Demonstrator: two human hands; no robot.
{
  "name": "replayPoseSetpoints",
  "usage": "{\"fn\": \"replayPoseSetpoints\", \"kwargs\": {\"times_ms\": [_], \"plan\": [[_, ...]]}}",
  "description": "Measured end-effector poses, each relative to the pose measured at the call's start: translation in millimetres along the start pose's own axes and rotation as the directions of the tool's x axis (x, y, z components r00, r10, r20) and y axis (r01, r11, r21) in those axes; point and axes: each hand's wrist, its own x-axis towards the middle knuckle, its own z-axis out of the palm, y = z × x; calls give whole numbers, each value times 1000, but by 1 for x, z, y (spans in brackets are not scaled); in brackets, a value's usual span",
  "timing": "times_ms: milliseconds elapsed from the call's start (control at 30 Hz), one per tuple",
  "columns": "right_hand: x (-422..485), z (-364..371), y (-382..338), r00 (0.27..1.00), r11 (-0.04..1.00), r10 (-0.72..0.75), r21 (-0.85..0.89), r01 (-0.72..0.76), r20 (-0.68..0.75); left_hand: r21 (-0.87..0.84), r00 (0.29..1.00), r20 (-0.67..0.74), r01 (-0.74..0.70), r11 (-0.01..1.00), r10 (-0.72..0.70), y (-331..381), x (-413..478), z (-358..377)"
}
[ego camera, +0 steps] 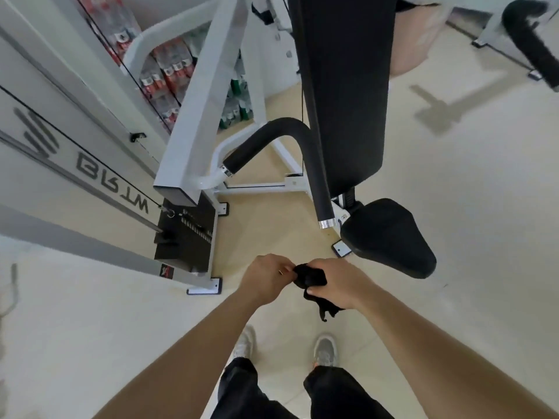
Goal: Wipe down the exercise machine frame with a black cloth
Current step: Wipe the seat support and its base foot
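A bunched black cloth [310, 279] is held between both hands in front of my body, above the floor. My right hand [335, 282] grips its bulk, with a loose end hanging below the wrist. My left hand [266, 278] pinches the cloth's left edge. The white exercise machine frame [202, 104] rises ahead and to the left, with a thick slanted white beam, a black weight stack [184, 237] at its foot, a black padded handle [314, 164], a tall black back pad [348, 86] and a black seat [390, 237]. Neither hand touches the frame.
White base feet [204, 287] of the machine rest on the beige floor just ahead of my shoes [325, 350]. Shelves with red and green packaged goods [169, 71] stand behind the frame. Another machine's black padded bar [532, 40] is at the upper right.
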Motion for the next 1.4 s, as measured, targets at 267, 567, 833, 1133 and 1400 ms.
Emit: {"fn": "replayPoseSetpoints", "kwargs": {"times_ms": [267,567,833,1133,1400], "plan": [[-16,37,1,939,952,258,228,-206,-227,-385,950,306,68,921,58,-2,15,20],[26,65,56,856,922,330,331,-201,-399,-627,842,525,284,726,123,-14,75,77],[126,109,182,778,961,238,257,-102,-581,-745,883,429,228,627,190,-43,202,198],[249,180,278,758,991,119,120,-54,-641,-697,954,227,21,716,193,-111,316,286],[388,263,345,726,982,132,190,-2,-675,-721,982,-175,-177,670,71,-170,464,331]]}}
